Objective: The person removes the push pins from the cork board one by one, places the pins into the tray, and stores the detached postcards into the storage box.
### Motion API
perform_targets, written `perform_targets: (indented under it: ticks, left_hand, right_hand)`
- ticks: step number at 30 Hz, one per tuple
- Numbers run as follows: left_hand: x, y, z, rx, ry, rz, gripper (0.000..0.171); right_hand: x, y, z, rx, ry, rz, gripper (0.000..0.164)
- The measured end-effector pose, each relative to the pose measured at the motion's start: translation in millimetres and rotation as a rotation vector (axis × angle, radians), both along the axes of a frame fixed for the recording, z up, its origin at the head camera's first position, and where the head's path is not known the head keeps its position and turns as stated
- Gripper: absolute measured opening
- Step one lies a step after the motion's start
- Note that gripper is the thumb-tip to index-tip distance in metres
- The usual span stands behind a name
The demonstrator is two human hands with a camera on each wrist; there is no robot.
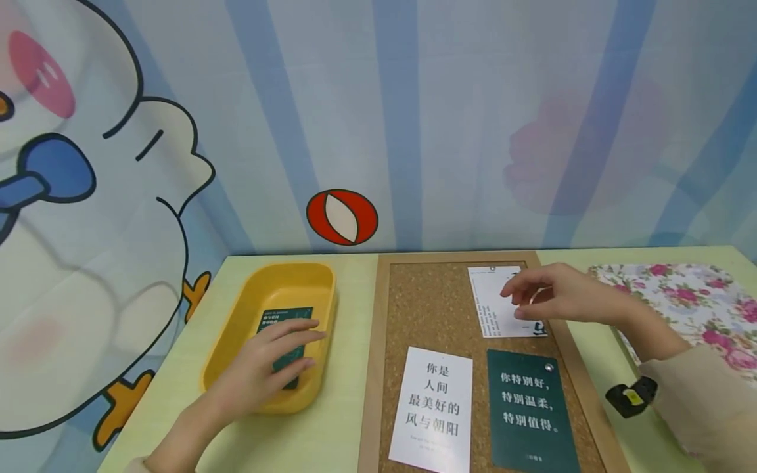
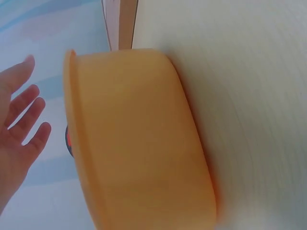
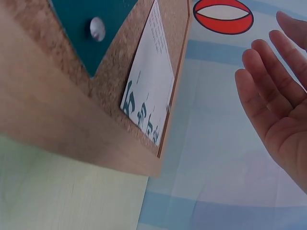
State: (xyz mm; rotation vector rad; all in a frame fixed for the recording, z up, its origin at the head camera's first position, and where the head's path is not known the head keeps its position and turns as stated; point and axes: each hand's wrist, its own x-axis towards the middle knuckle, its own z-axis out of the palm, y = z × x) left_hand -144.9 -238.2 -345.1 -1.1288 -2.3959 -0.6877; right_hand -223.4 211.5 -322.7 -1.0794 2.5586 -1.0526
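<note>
My left hand [image 1: 269, 361] hovers over a yellow plastic tray [image 1: 221, 358], fingers spread and holding nothing. Inside the tray lies a dark green card [image 1: 298, 315] with white print, partly hidden by that hand. The left wrist view shows the tray's side wall [image 2: 139, 143]. On a wood-framed corkboard [image 1: 432, 309], a white printed card [image 1: 499, 309] sits at the upper right, with my right hand [image 1: 556, 292] above it. Its fingers are loosely bent, and the right wrist view shows nothing in them. A white card [image 1: 434, 407] and a green card [image 1: 529, 414] lie lower down.
A silver pushpin [image 1: 549, 368] sits at the green card's upper right corner. Right of the corkboard lies a floral-patterned board [image 1: 686, 289]. All stand on a pale yellow-green table [image 1: 355, 295], against a blue striped backdrop [image 1: 449, 131] with cartoon figures.
</note>
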Motion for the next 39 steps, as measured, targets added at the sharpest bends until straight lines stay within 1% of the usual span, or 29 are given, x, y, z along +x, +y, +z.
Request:
perform_targets:
  ticks: [3,6,11,14,17,20,25,28,30,36,39]
  left_hand:
    - [-0.1,-5,-0.6,0.033,-0.013,0.016,0.047]
    - [1.0,-12,-1.4,0.054,-0.033,0.058,0.048]
    - [2.7,-26,-3.0,0.053,-0.066,0.170,0.045]
    - [2.5,-33,-3.8,0.038,-0.073,0.240,0.043]
    - [0.3,-39,-4.3,0.019,-0.083,0.292,0.042]
    - [-2.1,-43,-5.0,0.001,-0.109,0.345,0.040]
    - [-4.4,-53,-9.5,0.007,-0.151,0.437,0.037]
    - [-5.1,-59,-12.8,0.022,-0.157,0.473,0.037]
    - [-5.2,-62,-14.4,0.036,-0.174,0.491,0.037]
    - [-8.3,-70,-17.3,0.078,-0.205,0.545,0.036]
    - [-10.4,-75,-16.8,0.100,-0.229,0.567,0.037]
  right_hand:
    - [0.2,-6,0.4,-0.008,-0.029,0.011,0.025]
    - [0.2,-12,0.6,-0.018,-0.053,0.026,0.026]
    - [-1.7,-20,-3.3,-0.024,-0.086,0.043,0.026]
    - [-2.9,-25,-6.7,-0.019,-0.095,0.070,0.027]
    - [-2.7,-29,-8.8,-0.019,-0.095,0.098,0.027]
    - [-2.2,-32,-10.5,-0.027,-0.082,0.113,0.027]
    - [-1.2,-42,-14.8,-0.029,-0.081,0.129,0.029]
    - [0.4,-50,-17.8,-0.015,-0.107,0.130,0.032]
    - [1.0,-54,-20.4,0.002,-0.110,0.130,0.033]
    - [1.1,-65,-30.0,0.016,-0.132,0.150,0.030]
    - [1.8,-70,-35.3,0.021,-0.181,0.122,0.029]
